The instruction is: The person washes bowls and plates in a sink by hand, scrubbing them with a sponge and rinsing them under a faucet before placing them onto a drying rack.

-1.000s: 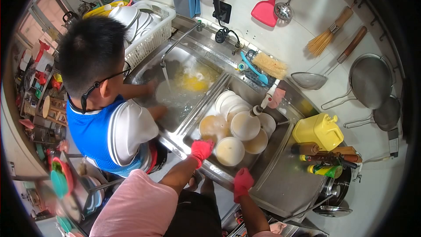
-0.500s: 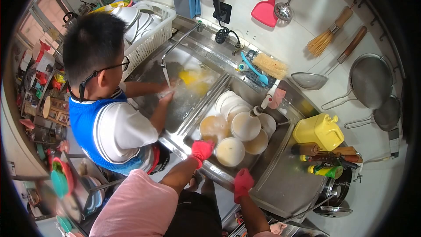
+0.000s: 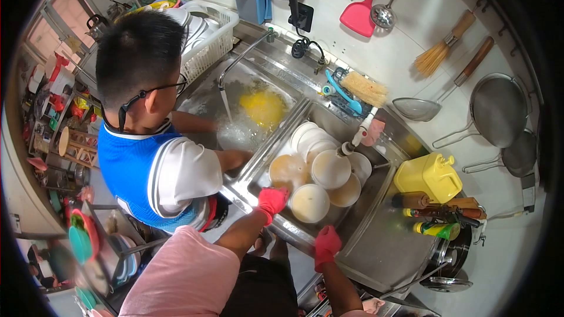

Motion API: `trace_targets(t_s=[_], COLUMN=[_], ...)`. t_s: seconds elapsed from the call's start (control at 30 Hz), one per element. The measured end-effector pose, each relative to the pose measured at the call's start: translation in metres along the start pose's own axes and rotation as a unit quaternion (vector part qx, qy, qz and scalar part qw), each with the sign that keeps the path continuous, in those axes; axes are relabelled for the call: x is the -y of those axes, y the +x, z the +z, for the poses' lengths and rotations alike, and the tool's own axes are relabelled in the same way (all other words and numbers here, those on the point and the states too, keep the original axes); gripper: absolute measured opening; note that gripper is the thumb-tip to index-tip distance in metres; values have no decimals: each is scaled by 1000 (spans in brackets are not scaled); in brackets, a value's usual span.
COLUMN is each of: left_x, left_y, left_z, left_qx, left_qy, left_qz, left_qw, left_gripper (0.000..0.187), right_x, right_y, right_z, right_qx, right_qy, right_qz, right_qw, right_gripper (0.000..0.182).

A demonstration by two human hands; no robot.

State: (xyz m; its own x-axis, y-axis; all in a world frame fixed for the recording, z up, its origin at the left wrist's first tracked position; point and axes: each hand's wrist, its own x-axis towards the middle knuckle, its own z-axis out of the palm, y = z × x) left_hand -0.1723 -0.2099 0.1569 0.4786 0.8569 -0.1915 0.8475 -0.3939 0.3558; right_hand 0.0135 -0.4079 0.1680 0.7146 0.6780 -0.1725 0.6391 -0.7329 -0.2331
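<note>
My left hand (image 3: 272,201), in a red glove, rests at the near left rim of the right sink basin, its fingers curled beside a bowl of cloudy liquid. Whatever those fingers hold is hidden. My right hand (image 3: 326,242), gloved in red too, lies closed on the front edge of the same basin (image 3: 352,226). Several white bowls (image 3: 330,169) sit stacked and overlapping in this basin, some with cloudy liquid. Between the hands is one round bowl (image 3: 309,203). A faucet (image 3: 359,135) reaches over the bowls.
At the left basin, a person (image 3: 138,123) in a blue and white top reaches into water under a running tap (image 3: 222,79); a yellow thing (image 3: 262,107) lies there. A white basket (image 3: 211,44) holds dishes. A yellow jug (image 3: 427,176) stands right. Utensils hang on the wall.
The other person has leaned right and lowered their hands deeper into the left basin, away from the tap stream. My two hands stay in the same places.
</note>
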Motion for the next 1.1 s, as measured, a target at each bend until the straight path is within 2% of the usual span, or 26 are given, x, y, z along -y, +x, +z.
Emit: trace_targets(t_s=[0.4,0.57,1.1], left_x=[-3,-2,-3], left_y=[-3,-2,-1], left_z=[-5,-2,-4], left_qx=[-64,-75,-41], left_qy=[9,9,11], left_qz=[21,23,12], left_qw=[998,997,999], left_gripper=[30,30,31], right_x=[1,3,3], right_y=[-1,0,0], right_z=[0,-5,-3], right_qx=[-26,-7,-25], right_qy=[8,-9,11], right_qz=[-13,-6,-3], right_qw=[1000,1000,1000], right_gripper=[23,24,26])
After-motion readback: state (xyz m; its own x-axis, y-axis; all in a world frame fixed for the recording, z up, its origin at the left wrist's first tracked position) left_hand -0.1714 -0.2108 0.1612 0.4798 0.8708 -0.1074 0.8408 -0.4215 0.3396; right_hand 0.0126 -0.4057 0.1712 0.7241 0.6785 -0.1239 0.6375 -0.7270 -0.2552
